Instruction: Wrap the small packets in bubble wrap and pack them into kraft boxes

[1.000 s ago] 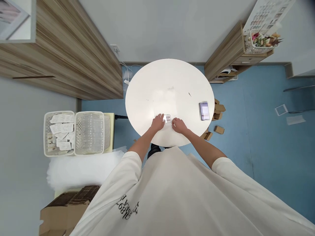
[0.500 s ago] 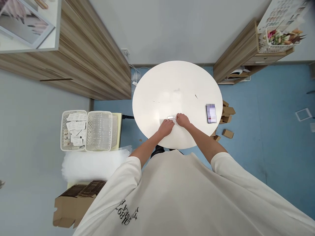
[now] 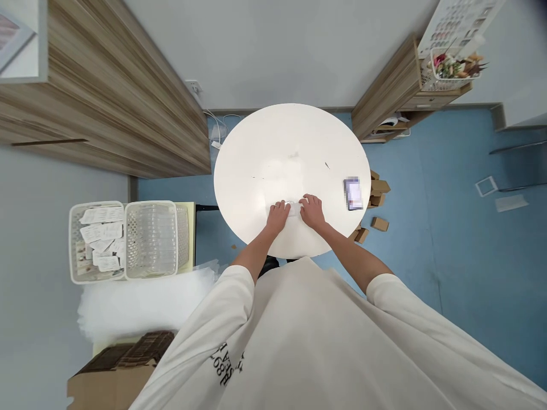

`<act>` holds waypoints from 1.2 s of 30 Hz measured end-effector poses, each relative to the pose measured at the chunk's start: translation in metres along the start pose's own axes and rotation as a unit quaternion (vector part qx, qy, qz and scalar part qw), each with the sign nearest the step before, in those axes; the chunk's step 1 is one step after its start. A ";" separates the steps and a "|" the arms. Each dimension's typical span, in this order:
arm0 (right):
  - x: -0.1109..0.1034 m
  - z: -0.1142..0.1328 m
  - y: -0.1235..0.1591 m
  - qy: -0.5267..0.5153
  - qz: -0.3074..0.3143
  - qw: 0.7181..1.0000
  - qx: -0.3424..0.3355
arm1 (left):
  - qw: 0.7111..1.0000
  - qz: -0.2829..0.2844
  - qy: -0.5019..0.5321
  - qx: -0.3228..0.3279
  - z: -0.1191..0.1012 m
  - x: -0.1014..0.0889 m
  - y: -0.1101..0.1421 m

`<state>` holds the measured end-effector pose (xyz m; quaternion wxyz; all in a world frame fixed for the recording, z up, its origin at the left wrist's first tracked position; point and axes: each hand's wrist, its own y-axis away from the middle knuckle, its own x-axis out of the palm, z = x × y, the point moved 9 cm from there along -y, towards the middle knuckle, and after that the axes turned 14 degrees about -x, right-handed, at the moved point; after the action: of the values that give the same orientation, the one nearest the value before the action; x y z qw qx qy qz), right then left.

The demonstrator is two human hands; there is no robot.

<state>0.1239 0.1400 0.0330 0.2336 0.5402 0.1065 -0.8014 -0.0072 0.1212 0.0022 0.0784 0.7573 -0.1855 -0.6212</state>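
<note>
Head view: packet between hands

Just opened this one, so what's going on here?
A person works with both bare hands at a round white table. The left hand and right hand are at either side of a small, clear-looking item near the table's near edge; its details are too small to make out. A blurred purple rectangular object lies on the table, beyond the right hand. White baskets stand off to the left.
</note>
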 end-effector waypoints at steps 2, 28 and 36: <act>0.005 0.011 0.005 0.015 0.022 0.999 -0.044 | 1.000 0.005 0.010 0.005 0.001 -0.003 -0.002; 0.028 0.067 0.030 -0.031 0.155 0.975 -0.156 | 0.996 0.072 0.043 0.040 0.013 -0.010 0.059; 0.034 0.059 0.027 -0.030 0.169 0.977 -0.128 | 0.995 0.073 0.052 0.034 0.016 -0.008 0.058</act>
<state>0.0787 0.0828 0.0269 0.4362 0.4914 0.1080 -0.7460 -0.0344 0.0728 0.0265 0.1077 0.7752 -0.2573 -0.5668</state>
